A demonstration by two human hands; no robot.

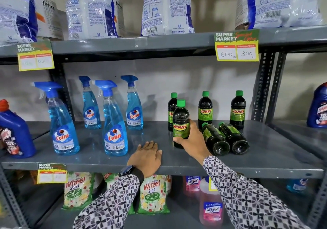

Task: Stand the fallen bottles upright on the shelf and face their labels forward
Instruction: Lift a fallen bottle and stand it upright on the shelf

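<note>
A: Where's the right hand (192,141)?

B: Just right of centre in the frame, wrapped round the lower body of a dark Sunny bottle (180,124) with a green cap. The fingers are closed on it from the right side, thumb across the front near the base. The bottle stands upright, label facing forward, on the grey metal shelf (177,165).

A: And the left hand (147,155)?

B: Flat on the shelf's front edge, lower centre, palm down, fingers spread slightly. It holds nothing. A dark watch (126,170) sits at that wrist.

A: Any bottles down?

B: Two fallen Sunny bottles (224,138) lie side by side just right of the held one, bases toward the camera, caps pointing toward the back.

A: The rest?

B: Three standing Sunny bottles (205,110) at the back, one partly hidden behind the held bottle; the two fully seen ones show their labels. In the left half, four blue Colin spray bottles (115,126) stand upright, labels forward.

A: Above?

B: Detergent bags (166,7) on the upper shelf, and a yellow price tag (236,45) in the upper right reading 600 and 300.
</note>
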